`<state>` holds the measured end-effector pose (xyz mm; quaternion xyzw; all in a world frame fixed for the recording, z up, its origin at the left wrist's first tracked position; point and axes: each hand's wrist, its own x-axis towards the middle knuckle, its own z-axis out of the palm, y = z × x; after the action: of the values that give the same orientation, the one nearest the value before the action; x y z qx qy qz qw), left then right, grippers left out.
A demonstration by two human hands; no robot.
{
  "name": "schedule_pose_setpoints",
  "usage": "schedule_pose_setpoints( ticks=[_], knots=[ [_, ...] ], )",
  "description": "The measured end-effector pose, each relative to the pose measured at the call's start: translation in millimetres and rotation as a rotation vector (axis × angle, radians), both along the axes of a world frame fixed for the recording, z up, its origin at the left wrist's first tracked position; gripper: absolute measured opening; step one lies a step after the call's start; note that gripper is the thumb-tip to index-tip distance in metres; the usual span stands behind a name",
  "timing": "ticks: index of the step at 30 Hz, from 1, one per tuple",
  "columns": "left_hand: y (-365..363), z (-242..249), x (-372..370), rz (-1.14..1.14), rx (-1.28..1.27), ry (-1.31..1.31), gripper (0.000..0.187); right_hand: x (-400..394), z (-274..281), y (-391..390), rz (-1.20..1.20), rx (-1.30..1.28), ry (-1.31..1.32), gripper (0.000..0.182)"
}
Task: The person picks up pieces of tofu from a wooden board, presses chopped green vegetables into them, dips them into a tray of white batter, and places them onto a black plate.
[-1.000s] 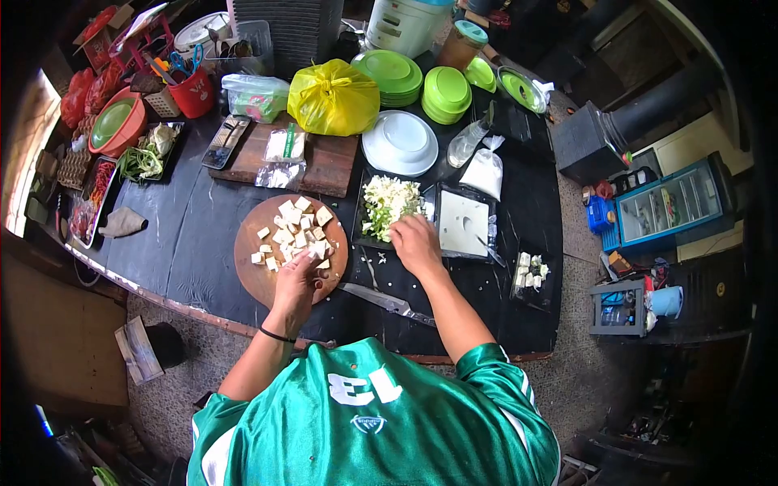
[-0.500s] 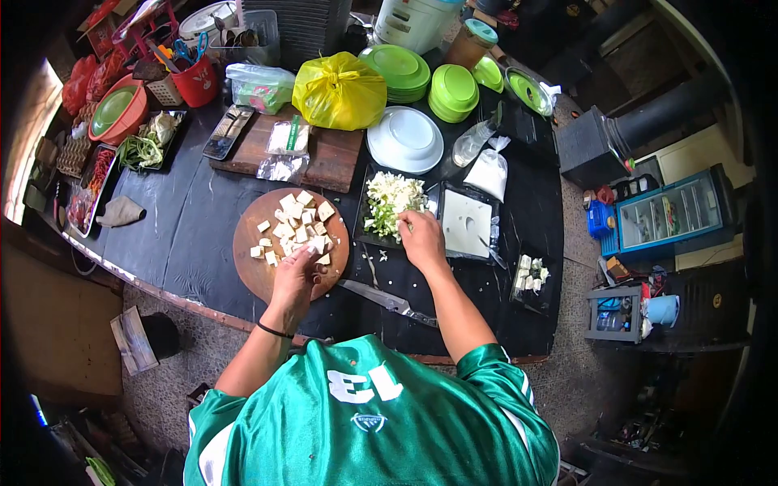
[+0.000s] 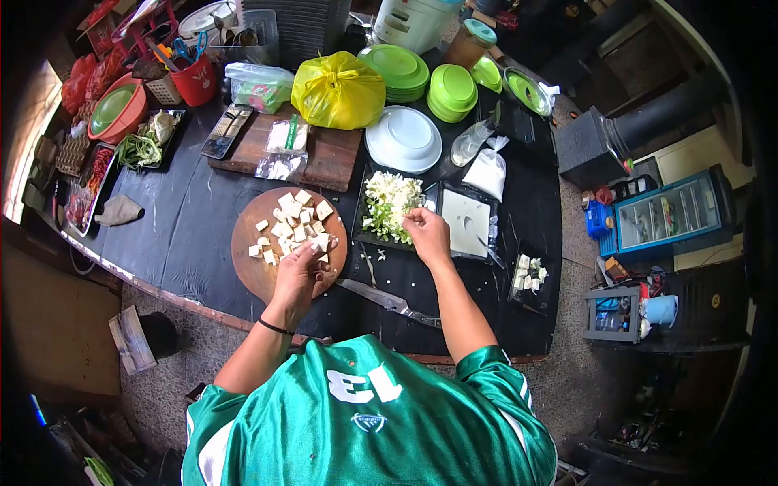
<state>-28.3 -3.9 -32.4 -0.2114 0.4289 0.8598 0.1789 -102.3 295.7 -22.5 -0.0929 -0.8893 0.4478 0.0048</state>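
Two bare hands are all I am working through in the head view. My left hand point(image 3: 296, 267) is reaching over the near right part of a round wooden cutting board point(image 3: 258, 281), its fingertips touching pale cubes point(image 3: 284, 228) that are lying there in a loose pile. My right hand point(image 3: 430, 236) is hovering at the right edge of a black tray point(image 3: 367, 236), its fingers curling together beside a heap of chopped vegetables point(image 3: 387, 197). I cannot tell whether either set of fingers is gripping a piece.

I am judging the step as handling small cut pieces, one hand at each heap. From here, the next move is calling for a light pinch, since the cubes are looking soft, and for clearance from the knife point(image 3: 381, 296), which is lying flat on the worktop point(image 3: 203, 251) between my forearms, its tip just beside the board. Right of the vegetables, another black tray is holding a white slab point(image 3: 465, 224); farther right, a small container is holding more pale pieces point(image 3: 528, 279).
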Motion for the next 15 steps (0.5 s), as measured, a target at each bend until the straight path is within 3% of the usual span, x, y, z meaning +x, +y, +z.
schedule_pose_setpoints(
  ticks=[7,9,12,13,15],
  knots=[
    [1,-1,1,-0.034,-0.024,0.03,0.027,0,17,-10,-0.023,0.075,-0.008,0.021],
    [4,0,-2,-0.056,-0.03,0.029,0.027,-2,20,-9,0.078,0.254,0.105,0.021],
    [12,6,-8,-0.012,-0.001,-0.056,0.027,-5,27,-12,0.065,0.264,0.224,0.02],
    [15,10,-12,-0.01,-0.001,-0.054,0.027,-5,37,-16,0.067,0.264,0.226,0.02],
    [19,16,-17,-0.049,0.027,-0.071,0.029,-2,53,-24,-0.011,0.031,0.11,0.019]
  ],
)
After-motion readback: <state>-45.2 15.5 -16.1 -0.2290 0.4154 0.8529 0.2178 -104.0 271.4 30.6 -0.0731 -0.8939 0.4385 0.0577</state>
